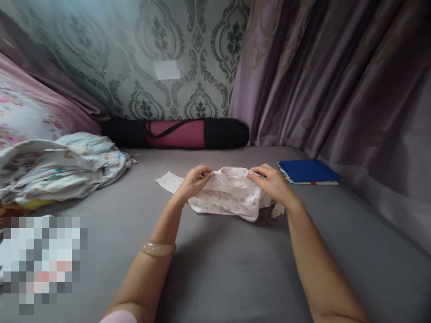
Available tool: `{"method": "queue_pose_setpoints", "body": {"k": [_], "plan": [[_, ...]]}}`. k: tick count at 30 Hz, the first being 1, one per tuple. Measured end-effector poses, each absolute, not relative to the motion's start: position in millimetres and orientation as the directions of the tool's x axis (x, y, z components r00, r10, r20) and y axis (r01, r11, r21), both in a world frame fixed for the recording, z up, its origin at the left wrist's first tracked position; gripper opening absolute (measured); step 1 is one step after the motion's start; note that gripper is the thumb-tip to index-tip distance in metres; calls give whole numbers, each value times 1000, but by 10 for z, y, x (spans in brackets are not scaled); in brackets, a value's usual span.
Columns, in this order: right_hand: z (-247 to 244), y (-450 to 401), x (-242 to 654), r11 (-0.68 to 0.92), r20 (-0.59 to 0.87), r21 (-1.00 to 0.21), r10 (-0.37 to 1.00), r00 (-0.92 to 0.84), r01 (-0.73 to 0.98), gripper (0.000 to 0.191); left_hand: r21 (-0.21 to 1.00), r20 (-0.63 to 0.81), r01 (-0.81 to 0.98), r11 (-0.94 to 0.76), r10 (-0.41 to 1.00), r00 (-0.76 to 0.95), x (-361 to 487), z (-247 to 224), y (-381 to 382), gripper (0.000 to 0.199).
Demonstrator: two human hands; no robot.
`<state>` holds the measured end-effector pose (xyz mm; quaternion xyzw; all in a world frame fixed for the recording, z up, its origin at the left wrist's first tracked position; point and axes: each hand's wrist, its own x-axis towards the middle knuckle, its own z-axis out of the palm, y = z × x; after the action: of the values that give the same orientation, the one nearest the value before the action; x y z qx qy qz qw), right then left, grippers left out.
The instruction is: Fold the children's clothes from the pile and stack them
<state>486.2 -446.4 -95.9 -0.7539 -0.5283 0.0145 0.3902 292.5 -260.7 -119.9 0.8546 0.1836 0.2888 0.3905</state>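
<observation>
The left hand and right hand pinch the printed shirt either side of its collar; it's gripped but unsmoothed, one sleeve sprawling loose beyond the left grip.

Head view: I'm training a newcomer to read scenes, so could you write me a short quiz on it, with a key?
1. Multiple choice. What do the left hand and right hand both hold?
A) a curtain
B) a garment
C) a cup
2. True or false: the left arm wears a bangle.
3. Open question. Which two colours show on the long bag by the wall?

Key:
1. B
2. True
3. Black and dark pink
</observation>
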Motion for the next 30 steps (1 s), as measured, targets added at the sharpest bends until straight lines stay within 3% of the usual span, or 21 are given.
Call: {"method": "queue_pose_setpoints", "body": {"k": [8,14,18,20,22,24,27,30], "plan": [[-687,-4248,4821,-52,528,-480,780,336,876,24,705,473,38,-708,510,719,2784,-794,-2415,27],[-109,-4153,4822,-11,644,-312,733,220,950,26,508,576,-20,-861,323,751,2574,86,-2246,26],[274,-4150,4696,-2,795,-190,587,154,982,33,431,649,16,-902,322,690,2405,633,-2274,26],[364,-4131,4649,-9,789,-153,600,128,988,35,420,636,22,-907,312,706,2350,742,-2271,25],[399,-4096,4634,7,705,-110,706,73,994,35,388,603,27,-921,275,749,2333,737,-2237,22],[413,-4049,4638,12,675,-98,736,58,995,35,361,646,27,-932,271,714,2356,664,-2191,21],[436,-3971,4627,-11,744,-152,657,121,988,38,406,782,8,-914,352,515,2453,543,-2160,22],[466,-3896,4593,17,712,-199,689,133,980,39,529,732,-22,-849,443,518,2575,485,-2183,24]]}}
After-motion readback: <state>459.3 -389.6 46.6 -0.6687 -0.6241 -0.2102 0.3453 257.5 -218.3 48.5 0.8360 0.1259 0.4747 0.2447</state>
